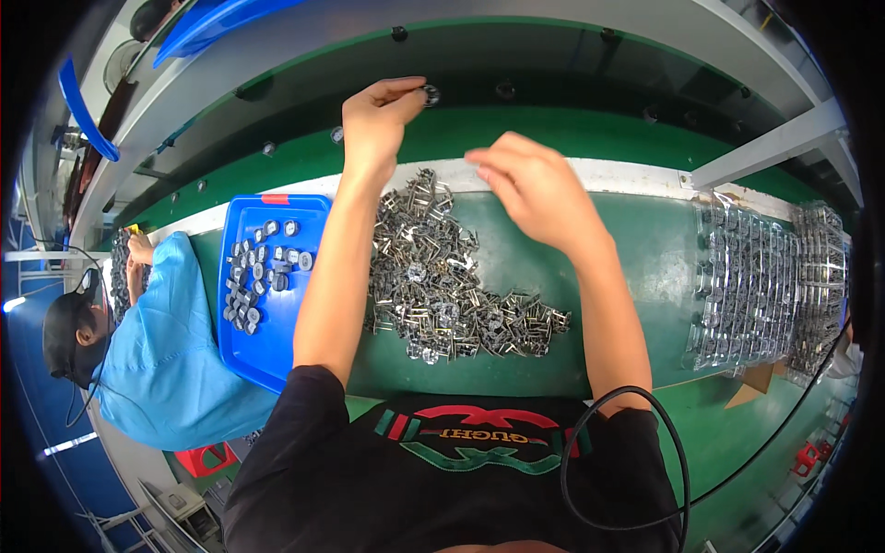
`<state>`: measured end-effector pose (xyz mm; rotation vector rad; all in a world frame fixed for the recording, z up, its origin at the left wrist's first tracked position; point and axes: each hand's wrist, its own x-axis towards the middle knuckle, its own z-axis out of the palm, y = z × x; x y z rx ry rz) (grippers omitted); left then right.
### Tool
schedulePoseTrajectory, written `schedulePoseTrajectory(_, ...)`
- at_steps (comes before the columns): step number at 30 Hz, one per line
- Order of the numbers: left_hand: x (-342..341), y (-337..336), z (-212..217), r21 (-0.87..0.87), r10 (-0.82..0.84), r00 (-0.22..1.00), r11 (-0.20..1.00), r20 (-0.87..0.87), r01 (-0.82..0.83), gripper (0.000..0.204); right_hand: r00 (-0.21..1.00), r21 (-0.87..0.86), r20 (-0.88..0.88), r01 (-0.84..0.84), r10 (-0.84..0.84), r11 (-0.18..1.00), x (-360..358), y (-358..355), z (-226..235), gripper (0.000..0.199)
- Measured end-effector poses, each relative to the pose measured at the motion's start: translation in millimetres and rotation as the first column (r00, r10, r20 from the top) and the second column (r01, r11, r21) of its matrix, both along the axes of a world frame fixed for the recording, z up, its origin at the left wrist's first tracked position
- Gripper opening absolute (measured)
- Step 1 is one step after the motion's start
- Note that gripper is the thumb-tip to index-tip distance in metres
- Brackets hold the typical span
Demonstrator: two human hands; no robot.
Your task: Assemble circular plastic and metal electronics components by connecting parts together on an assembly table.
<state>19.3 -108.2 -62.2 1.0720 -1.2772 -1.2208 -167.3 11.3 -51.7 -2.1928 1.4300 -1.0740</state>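
Observation:
My left hand (376, 118) reaches out over the green conveyor belt (572, 138) and pinches a small dark round part (430, 94) at its fingertips. My right hand (532, 187) hovers over the white edge strip with its fingers loosely curled and nothing visible in them. Below both hands a heap of small silver metal parts (442, 276) lies on the green worktop. A blue tray (267, 332) to the left of my left forearm holds several small dark round parts (263, 276).
Stacked clear plastic blister trays (761, 286) stand at the right. More small dark parts (505, 89) ride spaced along the belt. A person in a blue smock and black cap (152, 332) sits at the left. A black cable (664, 442) loops over my right side.

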Motion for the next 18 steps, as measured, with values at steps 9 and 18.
schedulePoseTrajectory(9,39,-90,-67,-0.17,0.262,0.712,0.965,0.651,-0.2,0.024,0.971,0.265,-0.193,-0.085,0.139,0.96,28,0,-47,0.029)
schedulePoseTrajectory(18,65,-88,-74,-0.205,0.313,0.694,0.95,0.648,-0.237,0.029,0.998,0.25,-0.063,-0.015,0.032,0.968,31,-9,-64,0.015)
